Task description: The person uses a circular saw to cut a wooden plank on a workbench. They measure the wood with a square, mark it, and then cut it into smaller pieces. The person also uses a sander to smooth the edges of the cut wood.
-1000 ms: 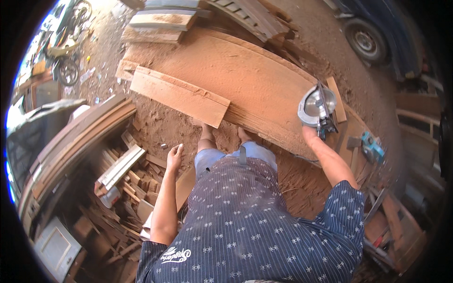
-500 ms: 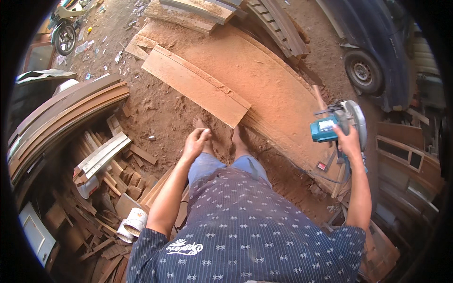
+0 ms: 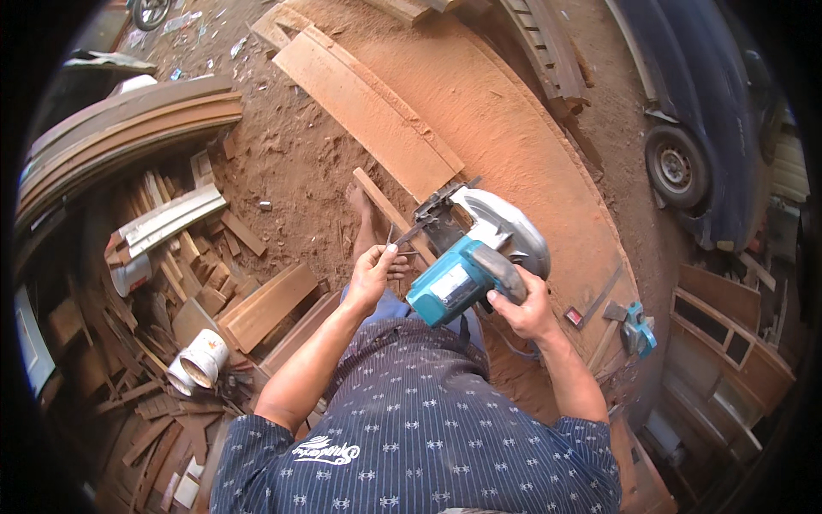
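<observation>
A teal circular saw (image 3: 454,287) with a silver blade guard hangs in front of my body. My right hand (image 3: 524,307) is wrapped round its dark rear handle. My left hand (image 3: 374,272) is at the saw's left side, thumb and fingers closing on the end of a thin dark metal guide bar (image 3: 411,233) that sticks out from the base. A narrow wooden strip (image 3: 381,199) runs along the saw's base, partly hidden behind the saw. Beyond it lies a sawdust-covered plank (image 3: 368,107) on a wide wooden board (image 3: 514,146).
A teal power tool (image 3: 637,330) and a small red object (image 3: 574,316) lie at the board's near right end. Stacked planks (image 3: 128,137), wood offcuts (image 3: 193,265) and white buckets (image 3: 204,355) stand left. A dark vehicle (image 3: 711,111) is at right.
My right hand has brought the saw from the board's right end leftward, in front of my body. My left hand has moved to the saw and closed on its guide bar.
</observation>
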Available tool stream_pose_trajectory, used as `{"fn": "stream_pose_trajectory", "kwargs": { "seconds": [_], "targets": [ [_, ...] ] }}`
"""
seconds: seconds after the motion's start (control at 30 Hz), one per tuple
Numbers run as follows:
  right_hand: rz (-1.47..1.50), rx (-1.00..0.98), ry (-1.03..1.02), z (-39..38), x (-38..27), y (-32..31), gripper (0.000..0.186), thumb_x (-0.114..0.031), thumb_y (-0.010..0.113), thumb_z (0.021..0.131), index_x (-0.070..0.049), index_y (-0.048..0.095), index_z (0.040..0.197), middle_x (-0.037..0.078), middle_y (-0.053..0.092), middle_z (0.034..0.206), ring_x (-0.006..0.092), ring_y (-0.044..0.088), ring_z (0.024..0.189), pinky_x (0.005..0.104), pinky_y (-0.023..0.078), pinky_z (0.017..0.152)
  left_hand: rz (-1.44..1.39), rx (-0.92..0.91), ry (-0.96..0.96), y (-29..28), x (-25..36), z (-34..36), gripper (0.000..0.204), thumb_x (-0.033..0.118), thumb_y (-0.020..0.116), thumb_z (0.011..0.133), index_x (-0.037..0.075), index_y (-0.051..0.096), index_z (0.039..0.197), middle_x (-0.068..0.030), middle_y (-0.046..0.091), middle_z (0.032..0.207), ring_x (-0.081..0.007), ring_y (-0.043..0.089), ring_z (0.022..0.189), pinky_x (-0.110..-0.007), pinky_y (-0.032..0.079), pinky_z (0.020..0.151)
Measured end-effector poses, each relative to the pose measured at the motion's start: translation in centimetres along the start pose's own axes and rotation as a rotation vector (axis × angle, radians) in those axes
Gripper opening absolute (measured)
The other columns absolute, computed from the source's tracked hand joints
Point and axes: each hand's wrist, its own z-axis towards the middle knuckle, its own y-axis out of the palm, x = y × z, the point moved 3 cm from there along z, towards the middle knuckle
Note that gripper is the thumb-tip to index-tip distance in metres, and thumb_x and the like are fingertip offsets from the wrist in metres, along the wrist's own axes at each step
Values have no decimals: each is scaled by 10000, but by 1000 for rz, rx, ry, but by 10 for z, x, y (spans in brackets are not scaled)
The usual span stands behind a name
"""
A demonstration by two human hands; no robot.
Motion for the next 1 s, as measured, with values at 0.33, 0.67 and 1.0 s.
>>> {"fn": "stream_pose_trajectory", "kwargs": {
  "seconds": [0.33, 0.67, 1.0],
  "targets": [
    [-294, -12, -212, 46, 78, -9, 205, -78, 694, 790, 7, 634, 967, 86, 632, 714, 138, 589, 647, 307, 490, 632, -141, 160, 53, 8, -89, 87, 239, 221, 630, 981, 51, 566, 1137, -78, 673, 1036, -156, 660, 901, -319, 549, 815],
    [-336, 51, -314, 81, 105, -2, 278, -73, 709, 773, -6, 653, 1037, 111, 686, 775, 190, 673, 699, 328, 536, 673, -196, 195, 107, 1, -68, 128, 239, 220, 611, 994, 42, 532, 1133, -132, 678, 1079, -229, 666, 1005, -369, 553, 834],
    [-279, 72, -352, 102, 84, 20, 203, -64, 699, 805, 6, 637, 986, 89, 656, 742, 161, 631, 684, 315, 515, 654, -139, 224, 103, -19, -42, 144, 260, 222, 622, 986, 32, 533, 1138, -122, 678, 1063, -214, 672, 994, -372, 561, 856]
  ]
}}
